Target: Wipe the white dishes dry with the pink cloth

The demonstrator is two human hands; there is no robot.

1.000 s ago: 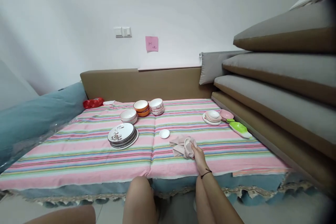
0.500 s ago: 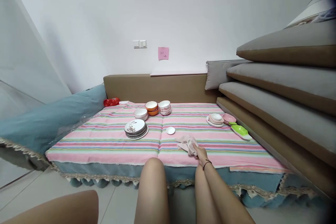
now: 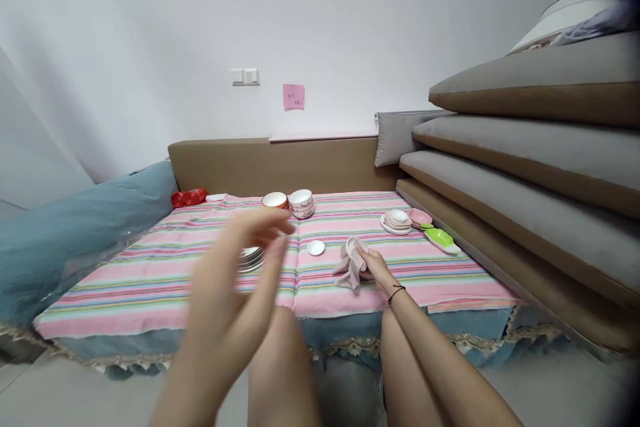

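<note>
My right hand (image 3: 373, 263) is closed on a crumpled pale pink cloth (image 3: 351, 263), lifting it just off the striped sheet (image 3: 415, 267). A small white dish (image 3: 315, 248) lies just left of the cloth. My left hand (image 3: 240, 280) is raised in front of me, blurred, fingers stretched out and apart, holding nothing. It hides most of a stack of patterned plates (image 3: 251, 257). Behind stand an orange bowl (image 3: 275, 201) and stacked white bowls (image 3: 301, 203).
A pile of small pink and white plates (image 3: 397, 220), a pink dish (image 3: 419, 217) and a green leaf dish (image 3: 440, 237) sit at the right. Grey cushions (image 3: 525, 167) are stacked along the right. A blue bolster (image 3: 85, 227) lies left, a red bag (image 3: 189, 197) at the back.
My left hand has swung up into view in front of the plates. My right hand has raised the cloth off the sheet. The camera view shifted.
</note>
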